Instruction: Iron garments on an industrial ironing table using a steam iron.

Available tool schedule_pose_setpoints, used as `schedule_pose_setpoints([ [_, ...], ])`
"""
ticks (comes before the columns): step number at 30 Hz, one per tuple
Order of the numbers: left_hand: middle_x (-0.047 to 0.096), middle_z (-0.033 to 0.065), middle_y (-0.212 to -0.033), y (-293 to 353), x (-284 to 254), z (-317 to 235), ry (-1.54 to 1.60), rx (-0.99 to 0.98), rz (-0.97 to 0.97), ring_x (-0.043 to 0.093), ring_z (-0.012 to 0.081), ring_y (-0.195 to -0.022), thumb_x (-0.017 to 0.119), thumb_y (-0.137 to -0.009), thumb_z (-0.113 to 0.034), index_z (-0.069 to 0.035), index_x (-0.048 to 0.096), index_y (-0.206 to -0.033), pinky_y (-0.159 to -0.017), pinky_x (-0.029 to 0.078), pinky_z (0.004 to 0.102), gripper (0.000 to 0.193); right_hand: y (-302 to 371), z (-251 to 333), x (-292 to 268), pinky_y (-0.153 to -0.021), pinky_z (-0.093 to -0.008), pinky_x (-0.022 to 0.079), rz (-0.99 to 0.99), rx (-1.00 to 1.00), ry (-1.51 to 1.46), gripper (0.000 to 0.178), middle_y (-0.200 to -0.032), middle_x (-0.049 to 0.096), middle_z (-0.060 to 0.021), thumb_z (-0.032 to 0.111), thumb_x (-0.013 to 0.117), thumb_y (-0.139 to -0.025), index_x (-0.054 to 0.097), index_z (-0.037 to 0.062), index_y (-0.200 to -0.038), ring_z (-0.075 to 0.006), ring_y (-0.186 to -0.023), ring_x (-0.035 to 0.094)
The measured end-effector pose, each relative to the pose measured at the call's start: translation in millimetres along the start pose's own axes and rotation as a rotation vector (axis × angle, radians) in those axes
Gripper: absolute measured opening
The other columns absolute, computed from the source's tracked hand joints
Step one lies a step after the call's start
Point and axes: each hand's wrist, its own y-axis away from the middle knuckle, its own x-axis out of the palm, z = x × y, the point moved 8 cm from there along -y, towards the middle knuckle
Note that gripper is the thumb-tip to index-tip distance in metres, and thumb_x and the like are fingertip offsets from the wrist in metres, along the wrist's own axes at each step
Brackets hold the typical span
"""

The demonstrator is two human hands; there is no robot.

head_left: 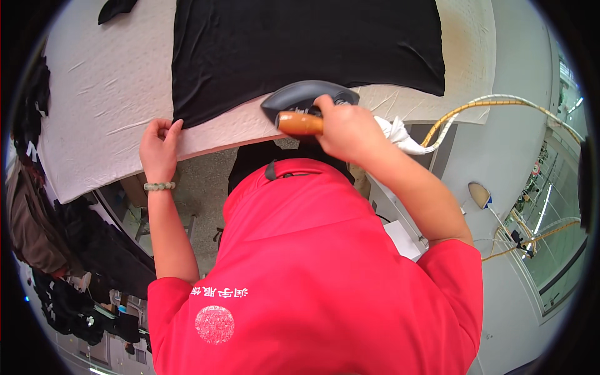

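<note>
Right hand [350, 128] closed round the wooden handle of the iron [306, 100], at the bench's near edge on the cloth's [300, 44] hem. Left hand [159, 150], fingers curled, pinching the cloth's near-left corner at that edge. Best kept taut there, with iron flat, cord [487, 103] clear. White padded bench [106, 94]; dark garments at left, grey floor beneath.

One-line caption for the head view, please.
Right hand grips an iron by its wooden handle at a black garment on a white pad; left hand pinches the garment's corner.
</note>
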Motion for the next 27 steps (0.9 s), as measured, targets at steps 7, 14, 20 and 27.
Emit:
schedule_pose_setpoints([
  [7, 0.061, 0.0011, -0.081, 19.6, -5.3, -4.3, 0.119, -0.030, -0.269, 0.055, 0.0093, -0.072, 0.076, -0.092, -0.021, -0.003, 0.064, -0.098, -0.065, 0.046, 0.0270, 0.022, 17.2, 4.4, -7.2, -0.070, -0.0507, 0.057, 0.074, -0.065, 0.006, 0.060, -0.076, 0.070, -0.0215, 0.024, 0.075, -0.083, 0.052, 0.0007, -0.132, -0.0432, -0.074, 0.070],
  [14, 0.068, 0.0107, -0.113, 36.3, 41.3, -120.8, 0.057, 0.497, -0.340, 0.064, 0.0254, -0.107, 0.068, -0.093, -0.009, -0.003, 0.067, -0.116, -0.095, 0.050, 0.0370, 0.024, 12.0, -61.0, -42.0, -0.072, -0.0516, 0.057, -0.201, 0.090, 0.019, 0.065, -0.080, 0.071, -0.0234, 0.027, 0.076, -0.083, 0.050, 0.0008, -0.137, -0.0432, -0.079, 0.070],
  [20, 0.038, 0.0139, -0.161, 48.9, 178.1, -224.7, -0.282, 0.735, -0.187, 0.029, 0.0322, -0.152, 0.066, -0.093, -0.040, -0.007, 0.043, -0.153, -0.124, 0.019, 0.0497, 0.072, 14.8, -136.2, -44.7, -0.078, -0.0498, 0.056, -0.215, 0.121, 0.052, 0.064, -0.090, 0.072, -0.0240, 0.031, 0.076, -0.085, 0.052, 0.0013, -0.137, -0.0433, -0.087, 0.070],
  [27, 0.041, 0.0156, -0.158, 113.2, 238.6, -230.1, -0.297, 0.939, 0.138, 0.032, 0.0334, -0.151, 0.067, -0.093, -0.039, -0.008, 0.046, -0.150, -0.123, 0.021, 0.0512, 0.068, 30.4, -193.4, -64.9, -0.082, -0.0446, 0.056, -0.328, 0.112, -0.127, 0.062, -0.100, 0.073, -0.0232, 0.038, 0.077, -0.088, 0.058, 0.0022, -0.135, -0.0426, -0.092, 0.070],
])
